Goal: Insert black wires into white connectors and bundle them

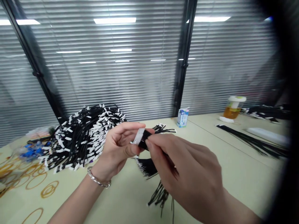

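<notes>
From here, L hand [116, 155] pinches a flat, white, plastic-looking strip [139, 136] btwn thumb & fingers, w/ R hand [189, 168] pinching the thin black wires [144, 140] right beside it, both things up above the pale-green surface [121, 199]. If either grip slackens, wires could prob. splay out of line; too hard a tug might pull 'em off the strip.

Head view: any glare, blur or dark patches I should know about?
Head view: bright light strips, probably reflections, glare across the blinds; head view, right edge: blurred darkness blots out the scene beside the black wires; head view, centre: the right hand and white strip look slightly soft.
</notes>
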`<state>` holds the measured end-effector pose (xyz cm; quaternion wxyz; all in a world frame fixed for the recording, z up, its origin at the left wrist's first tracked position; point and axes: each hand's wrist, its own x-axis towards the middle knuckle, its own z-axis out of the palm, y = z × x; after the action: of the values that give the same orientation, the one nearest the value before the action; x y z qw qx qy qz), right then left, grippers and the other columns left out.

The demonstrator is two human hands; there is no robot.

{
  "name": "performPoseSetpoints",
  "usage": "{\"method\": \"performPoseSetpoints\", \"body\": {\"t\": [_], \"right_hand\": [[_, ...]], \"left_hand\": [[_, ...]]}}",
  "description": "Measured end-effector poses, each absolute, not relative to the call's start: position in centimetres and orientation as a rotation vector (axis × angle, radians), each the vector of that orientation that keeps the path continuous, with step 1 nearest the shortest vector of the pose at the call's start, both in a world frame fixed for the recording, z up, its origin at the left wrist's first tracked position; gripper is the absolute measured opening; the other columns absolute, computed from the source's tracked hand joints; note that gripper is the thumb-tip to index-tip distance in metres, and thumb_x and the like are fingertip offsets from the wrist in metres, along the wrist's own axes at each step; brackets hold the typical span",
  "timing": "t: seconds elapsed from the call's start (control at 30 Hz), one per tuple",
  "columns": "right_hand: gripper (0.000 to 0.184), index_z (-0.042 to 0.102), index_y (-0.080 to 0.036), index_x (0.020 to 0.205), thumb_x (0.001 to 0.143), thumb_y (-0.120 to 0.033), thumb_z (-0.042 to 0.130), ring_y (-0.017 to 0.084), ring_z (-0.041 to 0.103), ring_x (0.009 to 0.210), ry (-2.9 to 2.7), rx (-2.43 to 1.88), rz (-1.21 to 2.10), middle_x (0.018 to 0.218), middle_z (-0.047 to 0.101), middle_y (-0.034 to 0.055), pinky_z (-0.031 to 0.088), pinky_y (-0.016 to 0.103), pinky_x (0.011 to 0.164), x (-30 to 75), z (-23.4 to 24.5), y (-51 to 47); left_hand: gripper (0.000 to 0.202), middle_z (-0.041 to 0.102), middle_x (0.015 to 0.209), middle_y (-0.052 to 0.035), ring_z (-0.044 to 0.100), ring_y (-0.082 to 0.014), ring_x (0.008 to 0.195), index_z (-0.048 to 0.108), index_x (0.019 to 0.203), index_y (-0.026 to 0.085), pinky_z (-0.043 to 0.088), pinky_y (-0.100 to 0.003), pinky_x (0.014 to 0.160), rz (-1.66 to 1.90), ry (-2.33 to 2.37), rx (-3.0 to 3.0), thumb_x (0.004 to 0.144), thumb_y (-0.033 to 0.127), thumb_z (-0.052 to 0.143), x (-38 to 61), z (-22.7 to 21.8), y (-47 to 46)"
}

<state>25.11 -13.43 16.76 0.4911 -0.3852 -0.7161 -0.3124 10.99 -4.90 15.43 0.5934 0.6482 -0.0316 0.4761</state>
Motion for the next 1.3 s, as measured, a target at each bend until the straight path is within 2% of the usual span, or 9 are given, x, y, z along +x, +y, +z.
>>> {"method": "performPoseSetpoints", "body": {"t": [0.2, 0.3, 0.37, 0.5, 0.63, 0.8, 0.9, 1.07, 1.3], "right_hand": [[0.001, 0.05, -0.017, 0.089, 0.088, -0.016, 0.05, 0.004, 0.037, 0.048, -1.736, -0.996, -0.587, 0.059, 0.047, -0.0079, 0.028, 0.02, 0.046, 25.5, 16.9, -12.0], [0.009, 0.049, -0.021, 0.099, 0.091, -0.024, 0.045, 0.004, 0.038, 0.047, -1.819, -1.07, -0.163, 0.056, 0.041, -0.0095, 0.029, 0.017, 0.045, 26.3, 17.3, -11.4], [0.012, 0.05, -0.023, 0.1, 0.092, -0.027, 0.042, 0.005, 0.046, 0.051, -1.91, -1.08, 0.217, 0.057, 0.045, -0.0088, 0.033, 0.016, 0.047, 27.1, 17.7, -11.0], [0.019, 0.055, -0.021, 0.094, 0.092, -0.026, 0.037, 0.006, 0.056, 0.058, -2.072, -1.106, 0.678, 0.067, 0.056, -0.0043, 0.04, 0.016, 0.051, 28.5, 18.1, -9.5], [0.029, 0.06, -0.02, 0.094, 0.092, -0.024, 0.032, 0.008, 0.058, 0.064, -2.322, -1.413, 0.49, 0.076, 0.063, -0.0009, 0.041, 0.018, 0.058, 28.5, 15.7, -5.8], [0.02, 0.063, -0.014, 0.083, 0.088, -0.026, 0.047, 0.015, 0.059, 0.08, -2.414, -1.682, 0.264, 0.083, 0.064, 0.0073, 0.044, 0.027, 0.071, 27.1, 10.1, -0.9], [0.022, 0.061, -0.012, 0.087, 0.089, -0.033, 0.053, 0.015, 0.059, 0.082, -2.511, -1.806, 0.22, 0.086, 0.062, 0.0049, 0.048, 0.033, 0.077, 26.9, 7.4, 0.7], [0.025, 0.059, -0.013, 0.101, 0.09, -0.034, 0.053, 0.015, 0.059, 0.089, -2.635, -1.863, 0.194, 0.098, 0.061, 0.0056, 0.049, 0.035, 0.081, 27.2, 5.7, 1.0], [0.024, 0.059, -0.012, 0.1, 0.09, -0.032, 0.052, 0.016, 0.059, 0.094, -2.679, -1.838, 0.189, 0.101, 0.061, 0.0065, 0.049, 0.037, 0.083, 27.1, 5.5, 1.0]], "left_hand": [[0.03, 0.07, 0.1, -0.0068, 0.066, -0.0161, 0.092, 0.069, 0.107, 0.019, 0.052, -0.021, 0.084, 1.282, 0.006, 1.52, 0.078, 0.022, 0.071, 10.8, 16.3, -4.2], [0.027, 0.069, 0.102, -0.0079, 0.061, -0.0237, 0.105, 0.067, 0.106, 0.018, 0.05, -0.035, 0.092, 1.432, 0.044, 1.371, 0.08, 0.025, 0.067, 9.9, 17.4, -3.6], [0.02, 0.069, 0.099, -0.0046, 0.061, -0.0232, 0.104, 0.066, 0.104, 0.02, 0.048, -0.042, 0.095, 1.502, 0.042, 1.21, 0.087, 0.026, 0.058, 8.7, 18.3, -3.2], [0.032, 0.07, 0.09, -0.0017, 0.065, -0.0126, 0.086, 0.06, 0.106, 0.018, 0.05, -0.033, 0.093, 1.578, 0.014, 0.91, 0.096, 0.035, 0.035, 5.8, 20.1, -2.8], [0.031, 0.068, 0.092, -0.0025, 0.063, -0.0115, 0.084, 0.057, 0.111, 0.018, 0.053, -0.025, 0.083, 1.582, -0.026, 0.843, 0.095, 0.037, 0.039, 4.2, 20.8, -2.7], [0.028, 0.064, 0.094, -0.0043, 0.058, -0.0099, 0.077, 0.057, 0.107, 0.019, 0.052, -0.017, 0.065, 1.485, -0.052, 0.823, 0.094, 0.039, 0.042, 4.6, 20.8, -3.1], [0.028, 0.062, 0.093, -0.0037, 0.053, -0.0073, 0.071, 0.056, 0.107, 0.019, 0.049, -0.013, 0.06, 1.428, -0.057, 0.823, 0.095, 0.038, 0.041, 4.9, 20.7, -3.2], [0.027, 0.061, 0.092, -0.0034, 0.053, -0.0061, 0.069, 0.056, 0.107, 0.019, 0.049, -0.012, 0.059, 1.412, -0.048, 0.806, 0.094, 0.039, 0.043, 5.2, 20.6, -3.0], [0.028, 0.062, 0.092, -0.0034, 0.056, -0.0079, 0.072, 0.057, 0.106, 0.017, 0.051, -0.015, 0.064, 1.372, -0.031, 0.75, 0.095, 0.039, 0.042, 5.5, 20.5, -2.6]]}}
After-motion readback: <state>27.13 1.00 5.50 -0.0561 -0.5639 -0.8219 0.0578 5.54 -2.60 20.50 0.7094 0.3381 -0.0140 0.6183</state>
